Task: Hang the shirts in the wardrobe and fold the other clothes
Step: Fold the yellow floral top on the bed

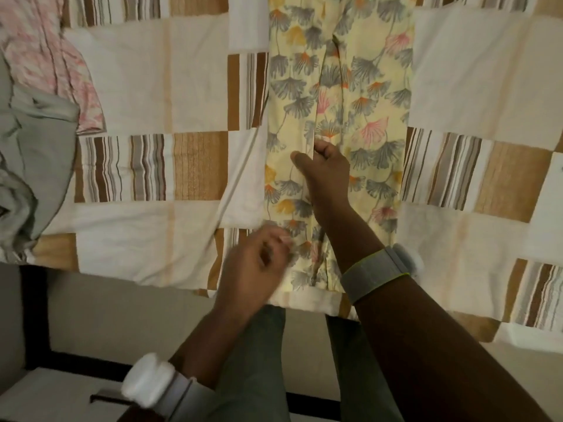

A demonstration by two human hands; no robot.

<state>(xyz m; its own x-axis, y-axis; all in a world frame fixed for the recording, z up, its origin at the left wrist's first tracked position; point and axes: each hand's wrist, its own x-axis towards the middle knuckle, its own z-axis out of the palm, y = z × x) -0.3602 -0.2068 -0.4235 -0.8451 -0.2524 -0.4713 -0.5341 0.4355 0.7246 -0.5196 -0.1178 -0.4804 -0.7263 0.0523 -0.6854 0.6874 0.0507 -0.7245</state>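
I count three garments on one bed point(146, 86): a yellow floral garment point(359, 71) at centre top, a pink patterned garment point(45, 50) at upper left, and a grey garment point(33, 147) at the left edge. Two hands: left hand point(256, 269), right hand point(326, 175). Each wrist carries one band.

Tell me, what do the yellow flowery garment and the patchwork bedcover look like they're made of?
The yellow floral garment looks like thin, matte woven cloth, maybe cotton: it lies flat with soft creases and a printed pattern. The patchwork bedcover seems a heavier, matte woven fabric, with striped and ribbed brown patches; the exact fibre can't be told.
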